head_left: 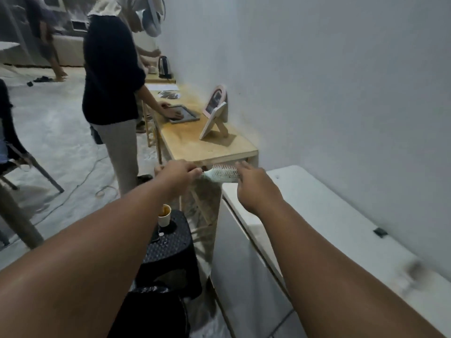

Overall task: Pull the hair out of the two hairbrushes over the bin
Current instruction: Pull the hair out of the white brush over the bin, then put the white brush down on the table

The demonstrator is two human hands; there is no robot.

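We hold the hairbrush [220, 173] level at arm's length, bristles upward, just in front of the wooden table [207, 147] edge. The left hand [181, 173] has its fingers curled round the handle end; this fixes the brush so the other hand can work on the head. The right hand [253, 185] is at the far end of the head, back toward the camera. We cannot tell whether its fingers pinch hair, grip the head or merely touch it. The bin [148, 313], lined with a black bag, sits low between our forearms, nearer to us than the brush. The brush appears to hang above the black stool [170, 247] bearing a paper cup [164, 215]. We judge the brush should come over the bin before pulling. The second hairbrush is not in view.
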